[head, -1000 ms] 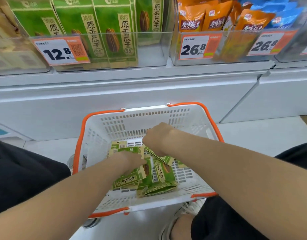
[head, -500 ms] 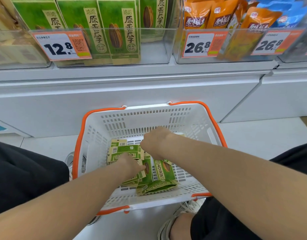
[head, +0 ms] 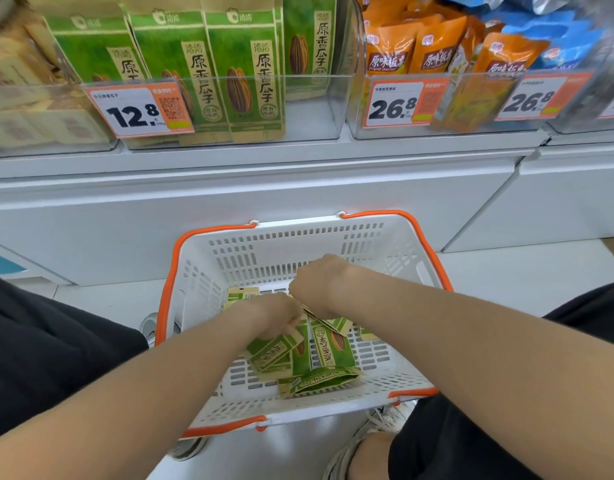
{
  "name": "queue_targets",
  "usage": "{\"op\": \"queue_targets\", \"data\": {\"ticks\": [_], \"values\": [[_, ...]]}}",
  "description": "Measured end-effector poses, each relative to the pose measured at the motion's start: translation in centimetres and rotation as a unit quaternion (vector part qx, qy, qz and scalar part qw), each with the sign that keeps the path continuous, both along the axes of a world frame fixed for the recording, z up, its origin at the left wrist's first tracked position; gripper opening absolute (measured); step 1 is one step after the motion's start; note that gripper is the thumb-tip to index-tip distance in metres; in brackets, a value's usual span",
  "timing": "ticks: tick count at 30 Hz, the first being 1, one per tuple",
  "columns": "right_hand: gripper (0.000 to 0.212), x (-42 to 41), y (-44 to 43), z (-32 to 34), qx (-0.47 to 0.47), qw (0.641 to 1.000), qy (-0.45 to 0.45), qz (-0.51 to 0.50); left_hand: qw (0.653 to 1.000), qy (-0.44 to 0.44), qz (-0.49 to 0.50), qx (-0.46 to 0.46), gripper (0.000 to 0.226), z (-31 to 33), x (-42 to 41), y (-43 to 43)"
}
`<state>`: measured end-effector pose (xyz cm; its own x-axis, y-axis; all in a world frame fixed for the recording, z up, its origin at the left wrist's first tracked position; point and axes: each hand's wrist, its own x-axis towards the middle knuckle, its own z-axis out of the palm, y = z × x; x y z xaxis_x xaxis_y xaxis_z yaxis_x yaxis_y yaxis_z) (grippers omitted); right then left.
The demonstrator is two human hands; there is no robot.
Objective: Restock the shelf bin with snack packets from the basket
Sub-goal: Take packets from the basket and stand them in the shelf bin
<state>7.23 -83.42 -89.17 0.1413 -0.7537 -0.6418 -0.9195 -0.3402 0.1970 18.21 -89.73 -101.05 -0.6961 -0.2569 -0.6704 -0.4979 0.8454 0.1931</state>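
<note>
Reaching down with both bare arms, pinching green paper snack packet (head: 271,355) in left hand (head: 274,315), right hand (head: 319,284) curled beside.

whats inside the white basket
The basket holds a loose pile of green sunflower seed packets on its slotted floor, with the left hand and right hand down among them. The hands cover the packets beneath and their own fingers.

The white slotted basket (head: 264,251) is trimmed orange; the packets (head: 329,351) are green.
</note>
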Motion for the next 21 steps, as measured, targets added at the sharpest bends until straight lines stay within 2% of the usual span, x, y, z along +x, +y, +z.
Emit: {"op": "queue_targets", "data": {"ticks": [4,7,9,10,12,13,16,17,18,19,21], "values": [[0.032,-1.3,-0.5,2.3,-0.019,0.998,-0.038,-0.054,0.98,0.133,0.143,0.041,0.006,3.2,-0.6,-2.0],[0.022,-2.9,-1.0,3.7,-0.04,0.993,-0.06,-0.096,0.926,0.272,0.253,0.067,0.012,5.9,-1.1,-3.2],[0.026,-4.0,-1.2,4.5,-0.056,0.986,-0.085,-0.131,0.874,0.333,0.34,0.095,0.011,7.8,-1.6,-3.5],[0.04,-4.5,-1.2,4.8,-0.058,0.98,-0.103,-0.161,0.837,0.364,0.39,0.119,0.009,9.0,-1.9,-3.4],[0.07,-5.4,-1.4,5.2,-0.055,0.955,-0.164,-0.242,0.742,0.424,0.488,0.179,0.005,11.5,-2.6,-3.0],[0.077,-5.7,-1.6,5.4,-0.063,0.941,-0.194,-0.269,0.702,0.446,0.519,0.198,0.007,12.7,-2.8,-2.9],[0.066,-6.3,-1.9,6.7,-0.135,0.9,-0.277,-0.309,0.631,0.497,0.535,0.263,0.025,15.7,-3.1,-2.5],[0.062,-6.4,-2.1,7.3,-0.159,0.869,-0.328,-0.336,0.619,0.507,0.533,0.274,0.032,16.5,-3.0,-2.5],[0.056,-6.6,-2.2,7.9,-0.173,0.829,-0.39,-0.362,0.623,0.517,0.529,0.255,0.035,17.1,-3.0,-2.5],[0.048,-6.7,-2.4,8.4,-0.19,0.789,-0.446,-0.377,0.641,0.526,0.52,0.206,0.037,17.3,-3.0,-2.6],[0.028,-6.8,-2.8,9.5,-0.269,0.732,-0.511,-0.361,0.669,0.545,0.495,0.101,0.045,17.7,-3.1,-2.6]]}}
